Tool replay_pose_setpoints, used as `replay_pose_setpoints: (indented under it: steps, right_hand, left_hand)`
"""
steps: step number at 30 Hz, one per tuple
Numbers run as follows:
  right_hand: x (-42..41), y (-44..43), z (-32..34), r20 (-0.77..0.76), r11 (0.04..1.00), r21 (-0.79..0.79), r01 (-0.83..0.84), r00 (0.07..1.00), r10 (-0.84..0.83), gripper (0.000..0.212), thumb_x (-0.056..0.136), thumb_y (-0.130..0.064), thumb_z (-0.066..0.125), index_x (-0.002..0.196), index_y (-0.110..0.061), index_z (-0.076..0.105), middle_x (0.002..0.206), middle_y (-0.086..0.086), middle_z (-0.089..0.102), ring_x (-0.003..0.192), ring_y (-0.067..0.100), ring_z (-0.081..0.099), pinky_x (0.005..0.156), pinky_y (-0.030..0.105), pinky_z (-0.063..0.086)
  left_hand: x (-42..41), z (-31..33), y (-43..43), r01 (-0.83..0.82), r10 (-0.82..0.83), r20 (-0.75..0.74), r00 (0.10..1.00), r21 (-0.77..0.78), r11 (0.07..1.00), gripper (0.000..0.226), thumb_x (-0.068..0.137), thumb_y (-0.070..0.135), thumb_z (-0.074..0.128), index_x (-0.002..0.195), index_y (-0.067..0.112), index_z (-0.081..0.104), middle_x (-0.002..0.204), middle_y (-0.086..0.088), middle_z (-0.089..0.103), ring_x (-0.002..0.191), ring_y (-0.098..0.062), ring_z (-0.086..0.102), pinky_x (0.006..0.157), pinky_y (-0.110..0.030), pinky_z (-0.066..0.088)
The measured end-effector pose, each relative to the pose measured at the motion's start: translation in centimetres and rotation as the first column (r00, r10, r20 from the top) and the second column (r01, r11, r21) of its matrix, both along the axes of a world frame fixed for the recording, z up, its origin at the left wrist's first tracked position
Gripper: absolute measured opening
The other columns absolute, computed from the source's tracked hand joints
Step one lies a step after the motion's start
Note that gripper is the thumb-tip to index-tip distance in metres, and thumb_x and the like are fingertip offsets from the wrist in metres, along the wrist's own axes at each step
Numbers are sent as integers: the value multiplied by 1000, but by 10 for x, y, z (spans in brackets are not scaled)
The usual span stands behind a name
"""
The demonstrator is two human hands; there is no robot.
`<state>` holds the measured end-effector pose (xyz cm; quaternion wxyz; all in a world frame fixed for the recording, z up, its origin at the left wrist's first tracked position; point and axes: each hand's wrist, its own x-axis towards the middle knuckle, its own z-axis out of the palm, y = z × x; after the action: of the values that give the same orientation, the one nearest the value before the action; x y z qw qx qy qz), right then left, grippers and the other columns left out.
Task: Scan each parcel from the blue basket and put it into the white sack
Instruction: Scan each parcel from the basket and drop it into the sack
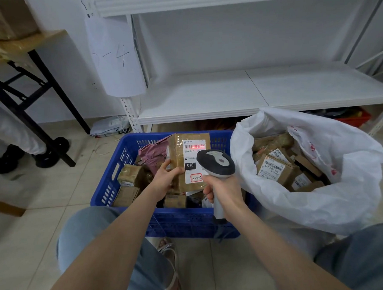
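My left hand (166,178) grips a brown cardboard parcel (181,153) by its lower left edge and holds it upright over the blue basket (106,185). A red scan line glows on the barcode of its white label. My right hand (222,188) grips the handle of a grey and white barcode scanner (216,162), whose head points at that label. Several brown parcels and a pink bag (153,154) lie in the basket. To the right the white sack (336,204) stands open with several labelled brown parcels (274,169) inside.
A white metal shelf rack (253,92) stands behind the basket and sack, with a red crate (356,119) under it. A black-legged table (36,78) holding brown packages is at the left. My knees in jeans and a sandalled foot (169,265) are below on the tiled floor.
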<state>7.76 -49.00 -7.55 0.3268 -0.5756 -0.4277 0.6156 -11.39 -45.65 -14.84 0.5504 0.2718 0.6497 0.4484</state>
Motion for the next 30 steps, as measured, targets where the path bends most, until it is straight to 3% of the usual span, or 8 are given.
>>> replay_pose_setpoints:
  steps: [9, 14, 17, 19, 21, 23, 25, 30]
  right_hand:
    - [3, -2, 3, -11, 998, -57, 10, 1000, -11, 10, 85, -14, 67, 79, -7, 65, 48, 0, 59, 39, 8, 50, 46, 22, 44]
    - [6, 1, 9, -56, 998, -28, 48, 997, -49, 7, 84, -14, 68, 83, -7, 68, 60, 5, 64, 44, 11, 51, 49, 24, 45]
    - [17, 19, 19, -102, 989, 25, 146, 985, -142, 13, 82, -18, 71, 91, -9, 69, 73, 5, 71, 52, 11, 57, 55, 26, 49]
    - [30, 39, 27, -124, 967, 68, 246, 964, -237, 20, 79, -22, 74, 95, -11, 69, 82, 5, 73, 64, 14, 64, 60, 30, 53]
    - [47, 58, 37, -128, 940, 105, 324, 942, -311, 29, 75, -26, 76, 100, -13, 68, 87, 3, 72, 79, 16, 68, 75, 35, 58]
    - [68, 77, 45, -140, 914, 102, 393, 915, -378, 22, 78, -25, 76, 94, -14, 66, 81, 1, 71, 77, 17, 68, 79, 36, 57]
    - [91, 94, 49, -189, 887, 63, 457, 878, -439, 15, 81, -21, 75, 87, -19, 61, 81, 0, 71, 75, 18, 70, 79, 36, 59]
    - [146, 134, 35, -205, 826, -48, 561, 804, -558, 21, 83, -18, 74, 101, -15, 63, 97, 4, 73, 84, 16, 70, 72, 29, 59]
  left_hand:
    - [1, 2, 0, 5, -5, 4, 1000, -6, 1000, 79, 82, 18, 71, 147, 25, 28, 116, -8, 63, 98, -24, 64, 70, -39, 53]
    - [5, 15, 5, 15, -14, -61, 998, 19, 1000, 77, 81, 20, 72, 146, 23, 31, 118, -8, 63, 98, -23, 64, 71, -37, 53]
    - [16, 42, 24, 43, -37, -94, 995, 58, 997, 67, 84, 26, 68, 143, 25, 38, 113, -6, 65, 101, -25, 63, 89, -48, 52]
    - [31, 66, 44, 57, -47, -124, 991, 82, 995, 59, 87, 29, 65, 140, 24, 41, 109, -4, 66, 98, -23, 64, 89, -46, 52]
    - [52, 89, 64, 90, -72, -178, 981, 97, 991, 51, 88, 33, 64, 135, 24, 47, 105, -3, 66, 93, -20, 63, 90, -44, 52]
    - [81, 105, 84, 146, -126, -208, 970, 87, 985, 33, 88, 37, 62, 118, 25, 58, 101, -6, 66, 88, -24, 60, 85, -43, 50]
    - [116, 114, 104, 213, -199, -214, 956, 44, 976, 25, 88, 41, 60, 107, 25, 60, 97, -6, 64, 88, -26, 59, 85, -46, 50]
    - [193, 102, 153, 412, -453, -153, 878, -240, 879, 60, 83, 61, 51, 119, 14, 57, 112, -11, 61, 96, -30, 60, 82, -43, 52]
